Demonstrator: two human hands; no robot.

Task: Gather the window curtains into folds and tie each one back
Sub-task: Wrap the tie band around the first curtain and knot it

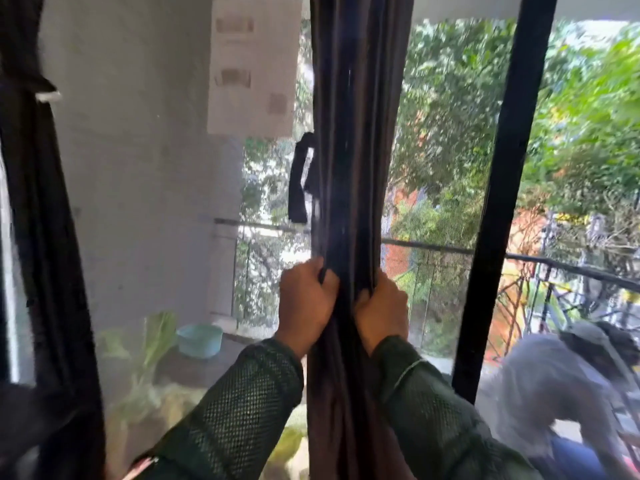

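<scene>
The dark curtain [353,133] hangs upright in front of the window, drawn together into a narrow bundle of long vertical folds. A dark tie-back strap [300,178] dangles as a loose loop just left of the curtain, touching its left edge and well above the gathered point. A second dark curtain [41,220] hangs far to the left of it.

Two dark curtains hang at the window: one gathered curtain [356,133] at the middle and a second curtain [38,202] at the left edge. Two hands grip the gathered one, the left hand [306,299] and the right hand [381,311]. One tie-back strap [303,178], one sheet of paper [254,64] and one teal basin [200,339] also show.
</scene>
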